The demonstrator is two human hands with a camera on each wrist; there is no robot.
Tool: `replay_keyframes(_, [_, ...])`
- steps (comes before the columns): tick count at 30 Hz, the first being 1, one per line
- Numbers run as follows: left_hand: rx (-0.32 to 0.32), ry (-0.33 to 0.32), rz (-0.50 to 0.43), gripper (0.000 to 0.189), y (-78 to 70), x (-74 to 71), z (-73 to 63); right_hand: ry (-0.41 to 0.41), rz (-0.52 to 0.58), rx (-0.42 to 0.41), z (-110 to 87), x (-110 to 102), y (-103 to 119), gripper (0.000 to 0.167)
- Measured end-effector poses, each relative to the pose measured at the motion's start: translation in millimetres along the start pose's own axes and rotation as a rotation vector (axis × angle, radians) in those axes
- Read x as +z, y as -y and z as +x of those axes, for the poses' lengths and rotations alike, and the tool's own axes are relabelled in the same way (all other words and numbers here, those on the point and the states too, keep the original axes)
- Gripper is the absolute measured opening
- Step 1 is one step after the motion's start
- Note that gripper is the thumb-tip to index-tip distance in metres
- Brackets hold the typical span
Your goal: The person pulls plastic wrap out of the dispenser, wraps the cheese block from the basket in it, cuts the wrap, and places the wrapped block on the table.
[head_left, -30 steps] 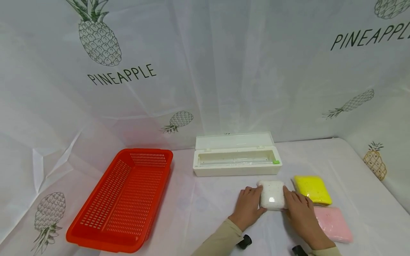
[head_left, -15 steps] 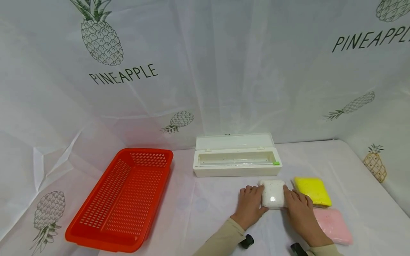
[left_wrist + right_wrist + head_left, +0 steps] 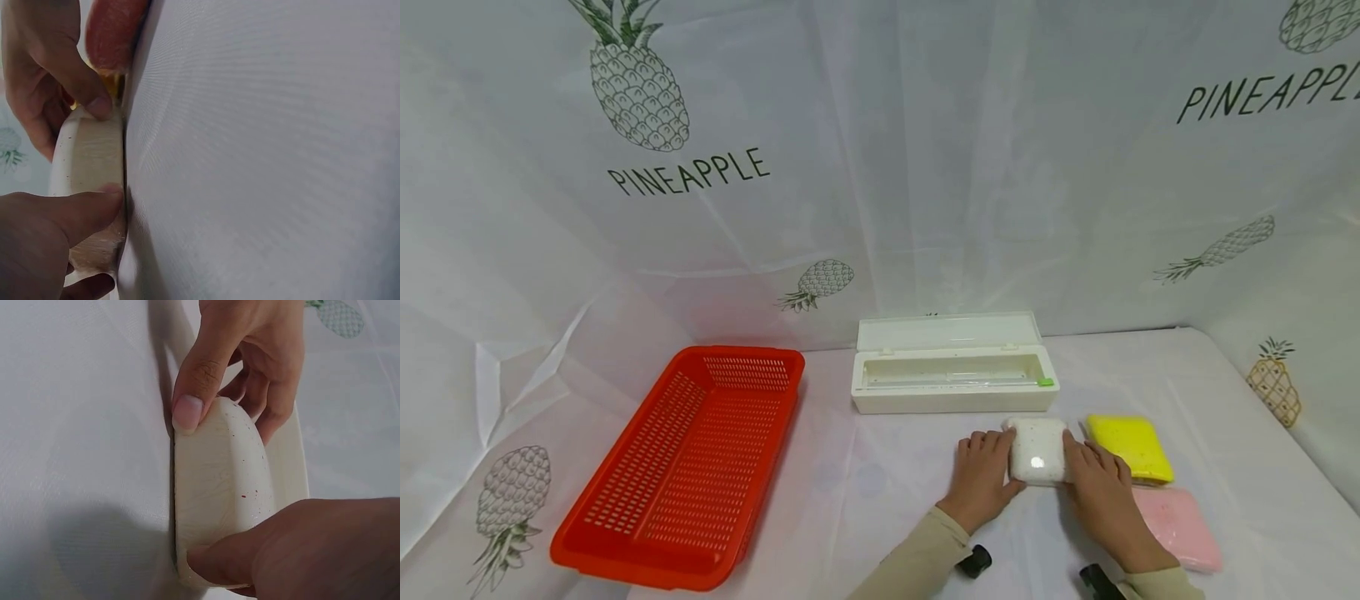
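Observation:
A white, square, plastic-wrapped block (image 3: 1037, 451) with rounded edges and small specks lies flat on the table before the long box. My left hand (image 3: 979, 480) grips its left side, thumb at the near corner and fingers along the edge. On the opposite side my right hand (image 3: 1101, 498) holds it, its thumb (image 3: 99, 105) pressed to the near side in the left wrist view. The right wrist view shows the block (image 3: 209, 478) between both hands. A yellow wrapped block (image 3: 1131, 446) and a pink one (image 3: 1180, 529) lie right of my right hand, which partly hides them.
A long white box (image 3: 955, 402) with its lid raised and a green tab stands behind the white block. To the left lies a red perforated plastic basket (image 3: 760, 492). A pineapple-print cloth (image 3: 925, 167) hangs behind the table.
Both hands keep the same hold on the white block, which stays in nearly the same place. The view shifts only slightly.

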State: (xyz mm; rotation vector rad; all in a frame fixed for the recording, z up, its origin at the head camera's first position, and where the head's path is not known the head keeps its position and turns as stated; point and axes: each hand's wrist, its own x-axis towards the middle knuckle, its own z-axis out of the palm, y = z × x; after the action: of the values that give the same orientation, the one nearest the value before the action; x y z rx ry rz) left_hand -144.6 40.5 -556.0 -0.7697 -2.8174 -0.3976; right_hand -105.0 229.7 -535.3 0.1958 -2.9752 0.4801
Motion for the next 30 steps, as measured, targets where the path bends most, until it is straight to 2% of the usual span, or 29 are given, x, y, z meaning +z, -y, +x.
replay_keyframes(8, [-0.044, 0.041, -0.028, 0.08, 1.8, 2.9, -1.7, 0.027, 0.009, 0.01, 1.7, -3.3, -2.2, 0.082])
replay_keyframes(15, [-0.035, 0.039, -0.042, 0.08, 12.3, -3.9, -9.0, 0.025, 0.024, -0.024, 1.5, -6.2, -6.6, 0.081])
replay_keyframes(19, [-0.059, 0.023, -0.087, 0.074, 29.5, -17.0, -16.7, 0.047, 0.05, -0.037, 5.2, -14.6, -12.1, 0.08])
replay_keyframes(23, [-0.095, -0.048, -0.146, 0.066, 54.1, -36.3, -24.9, 0.043, 0.061, -0.037, 11.8, -29.2, -18.7, 0.08])
replay_keyframes(30, [-0.189, -0.156, -0.206, 0.057, 96.3, -71.9, -35.0, -0.091, 0.123, -0.117, 21.2, -51.1, -34.0, 0.072])
